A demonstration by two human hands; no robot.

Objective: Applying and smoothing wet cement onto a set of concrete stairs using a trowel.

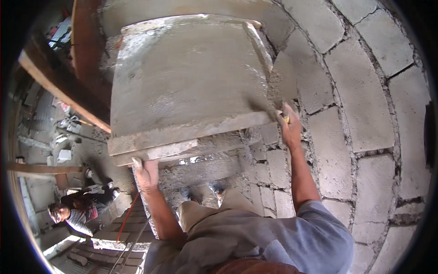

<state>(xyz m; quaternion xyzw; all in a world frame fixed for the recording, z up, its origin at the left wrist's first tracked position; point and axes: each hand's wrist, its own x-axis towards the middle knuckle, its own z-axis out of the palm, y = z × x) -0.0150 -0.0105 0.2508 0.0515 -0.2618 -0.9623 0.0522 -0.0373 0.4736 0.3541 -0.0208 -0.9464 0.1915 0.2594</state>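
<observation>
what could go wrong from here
The right hand holds a trowel close beside the damp-looking cement; a slip could gouge it. The left hand is at the board along the front, so a push might shift it. Another person is at lower left, apparently further down; anything dropped might hit them.

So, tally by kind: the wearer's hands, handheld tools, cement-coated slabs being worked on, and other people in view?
Hands: 2 (left hand, right hand)
Handheld tool: 1
Cement-coated slab: 1
Other person: 1
Total: 5
</observation>
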